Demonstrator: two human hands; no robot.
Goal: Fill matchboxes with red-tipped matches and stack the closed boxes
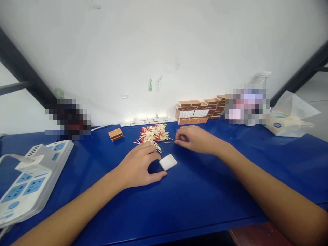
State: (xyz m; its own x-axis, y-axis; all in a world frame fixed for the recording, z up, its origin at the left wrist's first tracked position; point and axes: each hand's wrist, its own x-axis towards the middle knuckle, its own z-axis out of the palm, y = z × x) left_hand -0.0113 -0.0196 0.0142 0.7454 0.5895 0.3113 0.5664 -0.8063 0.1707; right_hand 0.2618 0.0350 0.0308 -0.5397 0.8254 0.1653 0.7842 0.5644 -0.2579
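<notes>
A small white matchbox tray (168,162) lies on the blue table with a plain white face up. Thumb and fingers of my left hand (139,164) are spread around its left side; the fingertips are at its edge, not closed on it. Behind that hand is a loose heap of red-tipped matches (154,132). My right hand (191,138) is to the right of the heap with its fingers curled in a pinch. From its fingertips a single match (168,142) points left, low over the table; its head is hidden.
An orange-brown matchbox (116,134) sits left of the heap. Against the wall stand a low row of white trays (148,119) and stacked matchboxes (194,112). A power strip (38,174) lies at left, a tissue pack in plastic (289,124) at right.
</notes>
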